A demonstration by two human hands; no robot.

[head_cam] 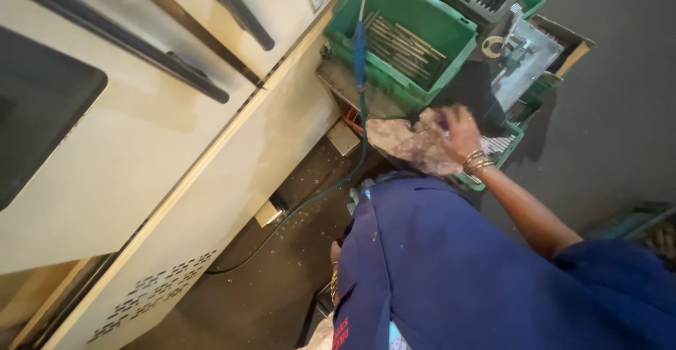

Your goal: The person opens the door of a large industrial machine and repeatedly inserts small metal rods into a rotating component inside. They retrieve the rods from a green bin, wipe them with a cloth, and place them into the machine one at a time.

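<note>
**A:** Rag point(405, 142) first, since that's what the hand is on. I see it bunched and stained, held up in the air just below the big green crate point(401, 33) and in front of a smaller green tray point(508, 146).

**B:** Start from the left for me. What's there?

**A:** A cream machine cabinet point(141, 146) fills the left half, with two long black door handles point(179, 68). At its foot there's a vent pattern, and the dark floor point(282, 279) beside it looks speckled with wet drops. A thin green hose point(310, 198) runs along that floor and climbs to a blue nozzle point(359, 51) hung over the crate's edge, I'd guess so it stays within reach.

**B:** And in the crate?

**A:** Long metal rods point(405, 40), lying loosely side by side. To the right, a clear plastic bag point(524, 58) with a tool inside rests in a cardboard box.

**B:** Hands?

**A:** My right hand point(458, 132), bangles point(477, 161) at the wrist, is closed around the rag's upper edge, fingers curled into the cloth, likely bunching it for a firmer hold. The left hand I can barely find: only a sliver of wrist shows by the blue coat point(451, 265) near the bottom, so I can't tell whether it's open or closed.
</note>
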